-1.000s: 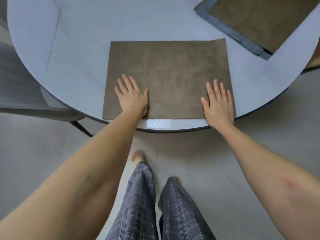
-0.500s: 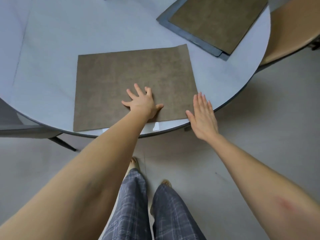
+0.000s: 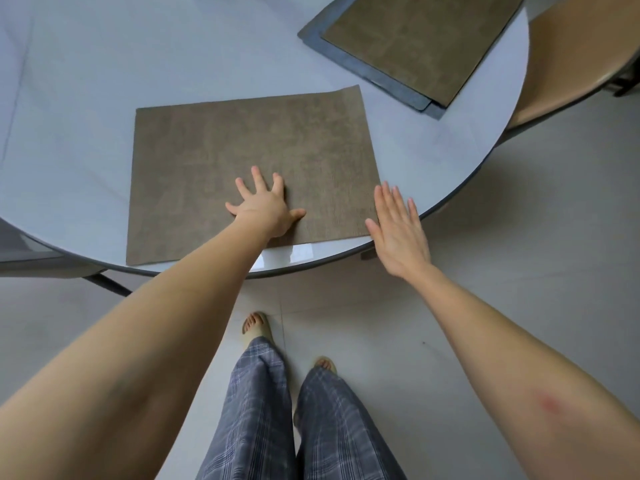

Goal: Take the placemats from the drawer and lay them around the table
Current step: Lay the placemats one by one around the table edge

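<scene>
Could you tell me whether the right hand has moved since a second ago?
Yes. The right hand has come off the placemat, rightward past its right edge.

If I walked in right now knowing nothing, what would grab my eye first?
Probably the flat brown rectangular placemat near the front edge of the round pale-grey table, with the left hand spread flat on it. The right hand is open at the mat's right edge, over the table rim. Further back on the right lies a second brown mat on a dark blue-grey one.
</scene>
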A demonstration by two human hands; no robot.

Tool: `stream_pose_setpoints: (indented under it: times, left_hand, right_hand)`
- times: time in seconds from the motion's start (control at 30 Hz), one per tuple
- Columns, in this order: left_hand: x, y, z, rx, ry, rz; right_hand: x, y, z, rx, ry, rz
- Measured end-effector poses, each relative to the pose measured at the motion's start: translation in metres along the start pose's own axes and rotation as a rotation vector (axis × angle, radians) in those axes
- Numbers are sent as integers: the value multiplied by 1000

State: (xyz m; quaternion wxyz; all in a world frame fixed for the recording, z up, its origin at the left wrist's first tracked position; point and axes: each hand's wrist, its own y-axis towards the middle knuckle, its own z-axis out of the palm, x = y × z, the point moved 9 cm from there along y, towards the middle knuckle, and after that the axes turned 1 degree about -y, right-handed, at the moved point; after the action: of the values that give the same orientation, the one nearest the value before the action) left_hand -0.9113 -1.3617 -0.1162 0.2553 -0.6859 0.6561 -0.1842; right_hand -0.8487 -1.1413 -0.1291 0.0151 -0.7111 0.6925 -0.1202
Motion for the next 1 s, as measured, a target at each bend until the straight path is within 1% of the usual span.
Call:
stream_pose_setpoints:
  times: [0.1,0.17,0.23,0.27,0.33,0.43,0.5,0.53,0.6,0.67,0.73,0.83,0.9,1.0]
  left_hand:
    - [-2,-1,1,-5,-5,5]
    - [0,-1,0,-11,-13,5]
    - [1,-1,0,-13,-21,11]
    - [1,0,1,-16,-21,14]
    - [2,1,-1,-20,-15,17]
    - [0,2,-9,2,-11,35]
    - [-1,7,-26,-38,16,67]
    - [-1,12,-37,-81,28,85]
    - [-1,25,-58,-172,-4,121]
    - [-6,48,-71,-197,-59,170]
    - [-17,73,-79,-165,-69,193]
    - [-33,105,-81,-97,-104,145]
    - [-37,113,-88,-112,-71,113]
    - [-38,114,-106,-154,-33,104]
  right_hand:
    - [18,9,-8,-25,-9,42]
    - [51,23,-9,-41,27,-36]
    - [71,26,-3,-6,6,-152]
    - [69,23,1,5,-21,-185]
    - [46,18,1,9,-25,-186]
    - [2,15,-5,33,-3,-71]
    - [-8,29,-15,21,9,0]
    - [-3,42,-23,-2,43,6]
    - [23,75,-39,-33,99,-84]
    - [55,113,-48,-20,65,-230]
    - [74,151,-45,24,-31,-336]
    - [73,195,-32,78,-96,-392]
    - [55,215,-33,63,-60,-339]
    - [20,224,-40,39,-2,-170]
